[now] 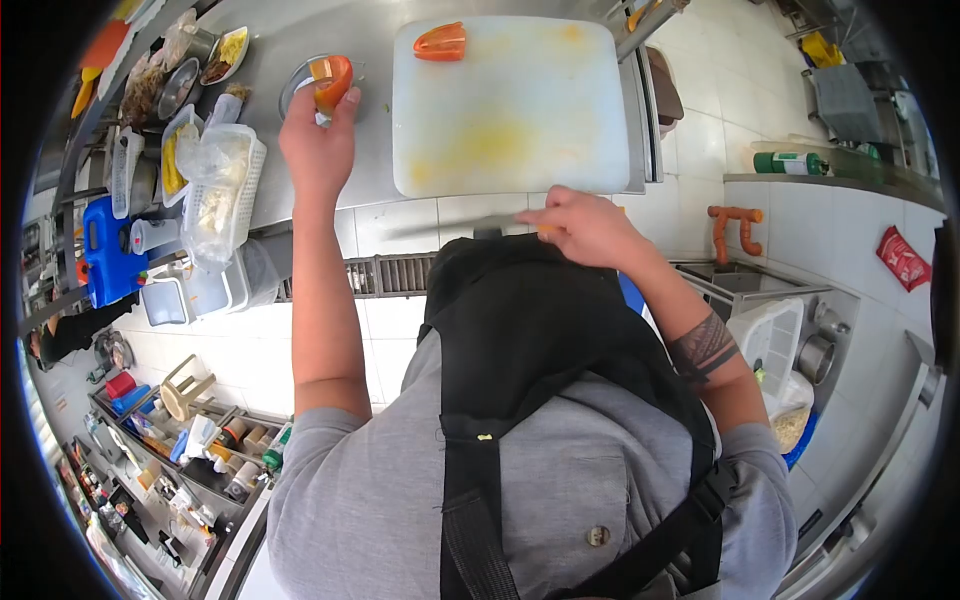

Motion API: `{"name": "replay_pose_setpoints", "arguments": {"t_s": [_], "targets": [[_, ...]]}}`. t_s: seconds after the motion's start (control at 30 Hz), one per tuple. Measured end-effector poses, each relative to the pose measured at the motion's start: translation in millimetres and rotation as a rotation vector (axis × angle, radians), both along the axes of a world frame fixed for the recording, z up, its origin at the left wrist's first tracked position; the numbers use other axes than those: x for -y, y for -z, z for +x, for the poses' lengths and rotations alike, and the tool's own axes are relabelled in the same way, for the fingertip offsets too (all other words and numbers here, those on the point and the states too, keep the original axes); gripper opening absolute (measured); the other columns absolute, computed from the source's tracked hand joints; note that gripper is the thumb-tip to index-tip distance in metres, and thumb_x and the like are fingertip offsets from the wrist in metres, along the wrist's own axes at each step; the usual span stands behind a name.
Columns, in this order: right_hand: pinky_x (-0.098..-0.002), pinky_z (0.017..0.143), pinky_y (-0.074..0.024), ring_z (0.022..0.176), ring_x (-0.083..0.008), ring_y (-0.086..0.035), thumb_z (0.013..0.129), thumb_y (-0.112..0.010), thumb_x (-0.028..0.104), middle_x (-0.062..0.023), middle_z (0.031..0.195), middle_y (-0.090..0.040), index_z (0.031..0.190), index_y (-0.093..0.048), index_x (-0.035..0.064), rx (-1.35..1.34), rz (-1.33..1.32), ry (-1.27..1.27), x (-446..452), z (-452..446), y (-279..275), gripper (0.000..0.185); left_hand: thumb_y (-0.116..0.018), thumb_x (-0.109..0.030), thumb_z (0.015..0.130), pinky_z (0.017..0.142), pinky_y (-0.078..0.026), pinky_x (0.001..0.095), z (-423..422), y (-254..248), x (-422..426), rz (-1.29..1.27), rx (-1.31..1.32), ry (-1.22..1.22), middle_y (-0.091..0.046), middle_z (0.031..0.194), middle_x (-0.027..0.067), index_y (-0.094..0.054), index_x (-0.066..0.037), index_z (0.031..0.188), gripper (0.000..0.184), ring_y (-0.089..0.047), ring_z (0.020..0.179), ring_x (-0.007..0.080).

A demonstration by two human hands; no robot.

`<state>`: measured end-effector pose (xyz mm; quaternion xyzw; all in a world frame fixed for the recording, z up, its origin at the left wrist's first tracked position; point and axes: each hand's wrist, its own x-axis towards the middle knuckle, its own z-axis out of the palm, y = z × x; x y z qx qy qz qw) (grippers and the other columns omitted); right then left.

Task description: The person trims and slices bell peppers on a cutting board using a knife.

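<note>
Pepper piece (340, 92), red-orange, was in the left hand (318, 135), at its fingertips on the far side of the palm. Thumb and fingers were clamped on it; thumb on the right side. Cut, hollow inside showed. Piece was over a clear bowl (287, 80); could not tell if it touched the bowl. Bowl sat on the steel tabletop (370, 150), left of the board (510, 110).

Second piece (440, 43) lay on the board, far left corner, cut side up, well apart from both hands. Board was white with yellow stains, most of them near the middle and near left.

Right hand (588, 228) was clamped around the handle of a knife (450, 227), index finger stretched toward the blade. Blade pointed left, off the board, between its near edge and the black apron (540, 320).

Further left on the tabletop: white basket (256, 180) with a clear bag (213, 205) in it, plate (240, 38) of yellow food beyond. Blue jug (112, 250) stood left of the basket. Off to the right: green bottle (790, 163) on its side, orange pipe (737, 215), red packet (903, 258).
</note>
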<state>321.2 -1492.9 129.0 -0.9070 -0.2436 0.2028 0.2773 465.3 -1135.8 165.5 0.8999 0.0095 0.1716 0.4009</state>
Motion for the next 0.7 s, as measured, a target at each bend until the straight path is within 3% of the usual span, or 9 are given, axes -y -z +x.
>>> {"name": "replay_pose_setpoints", "arguments": {"t_s": [0.1, 0.27, 0.33, 0.4, 0.47, 0.53, 0.67, 0.7], "targets": [[-0.0493, 0.082, -0.0571, 0.092, -0.0363, -0.069, 0.099, -0.062, 0.017, -0.0138, 0.102, -0.063, 0.135, -0.076, 0.0204, 0.063, 0.055, 0.406, -8, 14, 14, 0.038, -0.082, -0.029, 0.096, 0.087, -0.056, 0.0422, 0, -4, 2, 0.037, 0.088, 0.004, -0.078, 0.110, 0.0171, -0.073, -0.004, 0.122, 0.037, -0.073, 0.095, 0.0333], [-0.0502, 0.082, -0.0568, 0.095, -0.0361, -0.068, 0.100, -0.060, 0.013, -0.0143, 0.107, -0.065, 0.135, -0.076, 0.0204, 0.196, -0.145, 0.282, -34, 25, 19, 0.039, -0.081, -0.028, 0.097, 0.087, -0.056, 0.0420, 5, -1, 5, 0.015, 0.092, 0.068, -0.077, 0.113, 0.0177, -0.072, -0.005, 0.123, 0.036, -0.073, 0.098, 0.0338], [-0.0485, 0.083, -0.0569, 0.098, -0.0353, -0.068, 0.100, -0.062, 0.013, -0.0125, 0.108, -0.065, 0.135, -0.077, 0.0228, 0.084, -0.025, -0.137, -32, 22, -12, 0.039, -0.081, -0.028, 0.098, 0.087, -0.056, 0.0416, 5, -3, 11, 0.019, 0.084, 0.085, -0.077, 0.114, 0.0179, -0.072, -0.005, 0.123, 0.035, -0.073, 0.099, 0.0340], [-0.0467, 0.084, -0.0567, 0.101, -0.0341, -0.067, 0.100, -0.063, 0.014, -0.0123, 0.106, -0.065, 0.136, -0.076, 0.0237, 0.052, -0.041, -0.114, -15, 9, -18, 0.039, -0.078, -0.026, 0.099, 0.087, -0.056, 0.0419, 1, -6, 14, 0.050, 0.051, 0.116, -0.076, 0.115, 0.0185, -0.071, -0.005, 0.125, 0.034, -0.073, 0.102, 0.0352], [-0.0469, 0.082, -0.0568, 0.097, -0.0342, -0.068, 0.101, -0.064, 0.015, -0.0134, 0.101, -0.065, 0.136, -0.076, 0.0225, 0.049, 0.084, 0.309, 20, -9, -1, 0.038, -0.078, -0.025, 0.100, 0.087, -0.056, 0.0431, -4, -4, 16, 0.067, 0.022, 0.127, -0.076, 0.116, 0.0188, -0.071, -0.005, 0.126, 0.033, -0.073, 0.103, 0.0365], [-0.0460, 0.079, -0.0568, 0.090, -0.0342, -0.068, 0.100, -0.065, 0.016, -0.0127, 0.098, -0.063, 0.136, -0.075, 0.0224, 0.186, 0.004, 0.607, 50, -27, 11, 0.038, -0.077, -0.024, 0.101, 0.087, -0.056, 0.0442, -8, -2, 18, 0.086, -0.007, 0.133, -0.075, 0.117, 0.0191, -0.070, -0.005, 0.127, 0.033, -0.072, 0.104, 0.0379], [-0.0463, 0.077, -0.0567, 0.086, -0.0343, -0.067, 0.098, -0.068, 0.016, -0.0110, 0.096, -0.063, 0.135, -0.075, 0.0221, 0.170, -0.155, 0.638, 63, -70, 3, 0.038, -0.075, -0.022, 0.101, 0.091, -0.056, 0.0462, -5, 5, 28, 0.140, -0.080, 0.186, -0.074, 0.117, 0.0192, -0.069, -0.004, 0.127, 0.031, -0.071, 0.106, 0.0412], [-0.0452, 0.077, -0.0571, 0.087, -0.0336, -0.068, 0.098, -0.070, 0.015, -0.0109, 0.097, -0.062, 0.135, -0.075, 0.0189, 0.129, -0.110, 0.389, 63, -75, -13, 0.037, -0.074, -0.020, 0.101, 0.093, -0.055, 0.0466, -3, 7, 32, 0.138, -0.072, 0.222, -0.074, 0.118, 0.0194, -0.069, -0.004, 0.127, 0.030, -0.071, 0.108, 0.0415]]}}
